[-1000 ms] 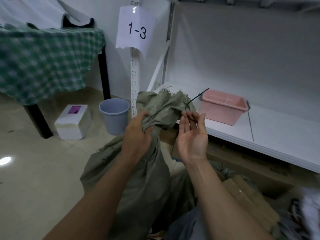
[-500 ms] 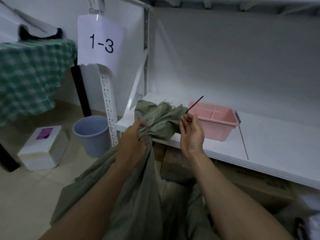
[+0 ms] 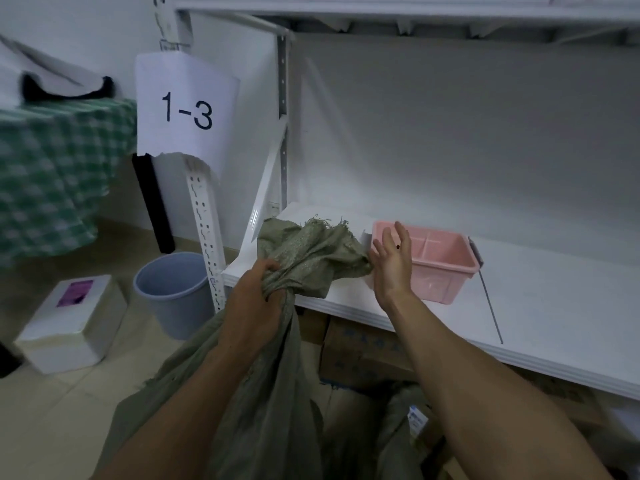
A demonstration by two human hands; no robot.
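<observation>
R hand no longer pinches the black tie it had half a sec ago. It's spread wide now, empty, just in front of the bin. Can't tell where the tie went. L hand grips the sack by its bunched neck, top flopped on the shelf edge. Neck's gathered, no tie round it. Tying looks left to do.

The sack rises from the floor, and its gathered top hangs over the shelf's near left corner, held by the left hand at the shelf's edge. Just right of it is the right hand, in front of a tub on the shelf. A rod lies right of the tub. Cartons sit under the shelf. A bucket stands left of the shelf's post, with a box farther left.
</observation>
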